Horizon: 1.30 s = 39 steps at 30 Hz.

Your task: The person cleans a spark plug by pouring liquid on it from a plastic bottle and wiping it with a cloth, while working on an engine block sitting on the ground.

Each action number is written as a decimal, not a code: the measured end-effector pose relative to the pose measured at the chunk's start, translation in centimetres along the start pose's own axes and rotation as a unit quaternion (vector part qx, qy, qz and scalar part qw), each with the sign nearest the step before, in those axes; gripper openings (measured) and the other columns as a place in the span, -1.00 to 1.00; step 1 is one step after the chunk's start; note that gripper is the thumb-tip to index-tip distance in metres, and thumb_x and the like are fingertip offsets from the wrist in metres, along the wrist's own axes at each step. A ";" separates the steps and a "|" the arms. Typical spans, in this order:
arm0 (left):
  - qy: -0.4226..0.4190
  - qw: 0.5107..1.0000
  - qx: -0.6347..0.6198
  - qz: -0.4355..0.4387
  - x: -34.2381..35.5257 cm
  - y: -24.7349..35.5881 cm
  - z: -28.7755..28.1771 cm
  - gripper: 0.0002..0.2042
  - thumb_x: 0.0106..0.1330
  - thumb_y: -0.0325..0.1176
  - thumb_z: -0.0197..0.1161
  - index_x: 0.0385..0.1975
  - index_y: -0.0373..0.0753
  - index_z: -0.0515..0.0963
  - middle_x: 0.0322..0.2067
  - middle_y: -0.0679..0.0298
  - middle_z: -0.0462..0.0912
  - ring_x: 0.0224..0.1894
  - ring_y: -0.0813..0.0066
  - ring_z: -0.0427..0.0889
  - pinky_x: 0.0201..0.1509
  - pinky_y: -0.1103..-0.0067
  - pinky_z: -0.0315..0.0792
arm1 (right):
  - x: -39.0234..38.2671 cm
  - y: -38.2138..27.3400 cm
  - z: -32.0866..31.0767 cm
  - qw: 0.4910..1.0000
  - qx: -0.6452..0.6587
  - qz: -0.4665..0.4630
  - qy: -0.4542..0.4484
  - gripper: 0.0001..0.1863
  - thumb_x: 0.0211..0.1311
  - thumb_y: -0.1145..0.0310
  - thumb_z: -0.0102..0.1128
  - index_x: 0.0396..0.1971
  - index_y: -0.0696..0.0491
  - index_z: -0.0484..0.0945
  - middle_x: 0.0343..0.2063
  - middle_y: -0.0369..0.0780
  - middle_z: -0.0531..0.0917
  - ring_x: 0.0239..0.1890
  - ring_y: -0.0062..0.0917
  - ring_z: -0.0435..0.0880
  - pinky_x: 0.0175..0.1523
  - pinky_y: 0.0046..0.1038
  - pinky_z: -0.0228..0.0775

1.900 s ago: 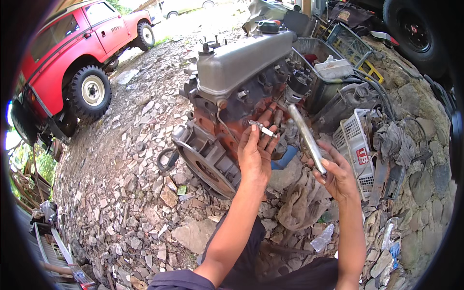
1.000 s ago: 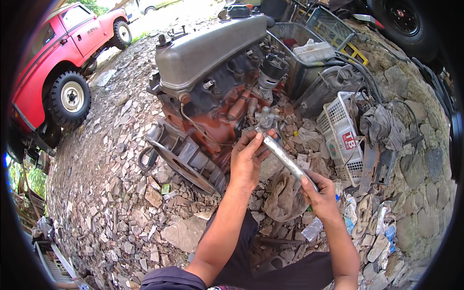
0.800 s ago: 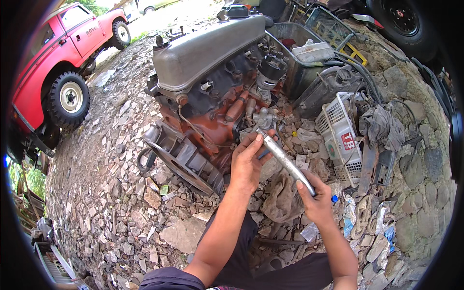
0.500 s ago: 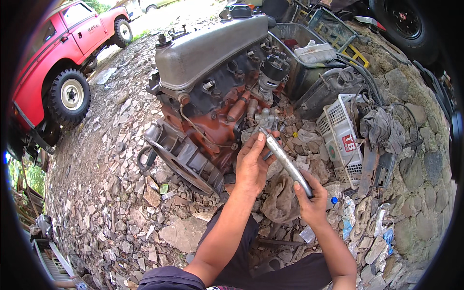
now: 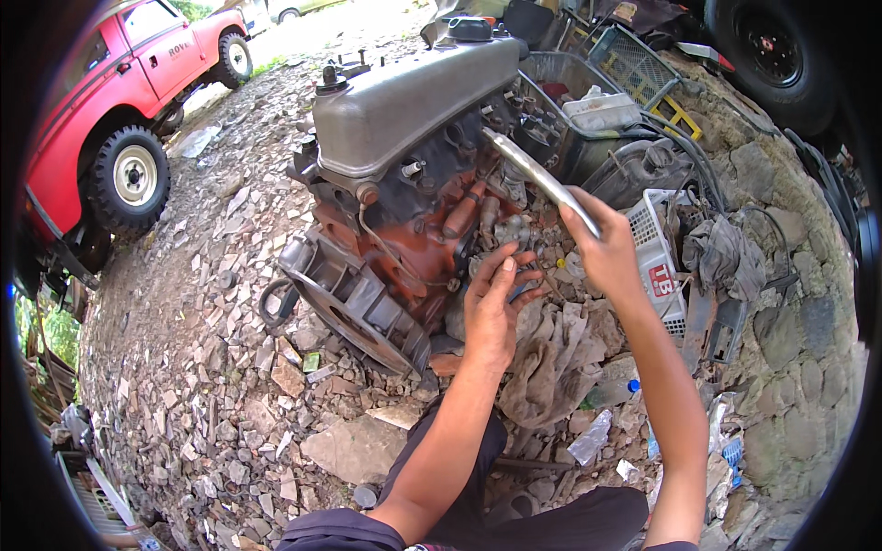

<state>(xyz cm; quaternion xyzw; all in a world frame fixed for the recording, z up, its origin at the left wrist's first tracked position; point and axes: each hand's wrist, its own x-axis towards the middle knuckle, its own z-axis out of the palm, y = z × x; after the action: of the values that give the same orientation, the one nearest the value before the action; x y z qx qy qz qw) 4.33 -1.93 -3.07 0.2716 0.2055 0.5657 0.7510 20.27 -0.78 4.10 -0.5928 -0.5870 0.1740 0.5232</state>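
My right hand (image 5: 602,248) is closed round the lower end of a silver metal pipe (image 5: 542,179). The pipe slants up and to the left, its far end in front of the engine's side. My left hand (image 5: 493,308) is apart from the pipe, palm partly turned up and fingers spread and slightly bent. Just beyond its fingertips is a grey cast metal part (image 5: 517,231) low on the engine. The engine (image 5: 395,216) stands on the ground ahead, with a reddish-brown block and a long grey valve cover (image 5: 418,106).
A bell-shaped metal housing (image 5: 354,298) sits at the engine's near end. To the right are a white plastic crate (image 5: 654,243), grey rags (image 5: 726,248) and a stone wall (image 5: 795,367). A brown cloth (image 5: 551,363) lies on the rubble. A red vehicle (image 5: 138,83) is parked at far left.
My right hand has raised the pipe up and away, toward the engine's side. My left hand has let go of the pipe and is lower, with its fingers spread.
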 end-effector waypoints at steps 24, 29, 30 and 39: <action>-0.136 0.990 -0.008 -0.024 1.9 -0.7 -2.3 -0.67 0.45 -0.13 0.19 0.01 -0.25 0.51 -0.14 0.24 0.60 -0.13 0.44 0.57 -0.03 0.45 0.44 | 14.6 -4.2 0.6 0.901 -0.329 -0.229 -0.167 -0.62 0.22 0.27 0.34 -0.01 0.12 0.67 -0.18 0.03 0.72 -0.04 -0.12 0.68 0.07 -0.23 0.46; -0.148 0.989 0.008 -0.027 2.0 -0.7 -2.2 -0.67 0.45 -0.13 0.19 0.00 -0.24 0.52 -0.14 0.25 0.59 -0.13 0.45 0.56 -0.02 0.45 0.43 | 15.1 -3.4 0.0 0.882 -0.311 -0.305 -0.180 -0.64 0.22 0.33 0.36 0.00 0.10 0.65 -0.22 -0.03 0.70 -0.08 -0.12 0.66 0.03 -0.22 0.44; -0.150 0.988 0.014 -0.027 2.0 -0.8 -2.4 -0.67 0.45 -0.13 0.19 0.00 -0.24 0.52 -0.15 0.25 0.59 -0.13 0.45 0.56 -0.02 0.44 0.43 | 14.8 -3.1 0.4 0.882 -0.306 -0.318 -0.163 -0.66 0.22 0.32 0.36 -0.04 0.12 0.65 -0.23 -0.03 0.70 -0.11 -0.13 0.66 0.02 -0.22 0.44; -0.158 0.987 0.017 -0.025 2.1 -0.8 -2.2 -0.68 0.44 -0.15 0.20 0.01 -0.25 0.52 -0.14 0.26 0.58 -0.11 0.44 0.55 -0.01 0.42 0.43 | 14.3 -2.5 2.7 0.975 -0.192 -0.105 -0.026 -0.58 0.38 0.07 0.24 -0.14 0.18 0.53 -0.38 -0.09 0.64 -0.28 -0.44 0.67 -0.15 -0.35 0.47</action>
<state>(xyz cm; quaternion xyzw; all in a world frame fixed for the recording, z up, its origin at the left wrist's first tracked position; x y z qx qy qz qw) 4.13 0.31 -5.23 0.3654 0.1008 0.4931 0.7831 20.39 12.32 10.95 -0.6122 -0.6820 0.0179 0.3997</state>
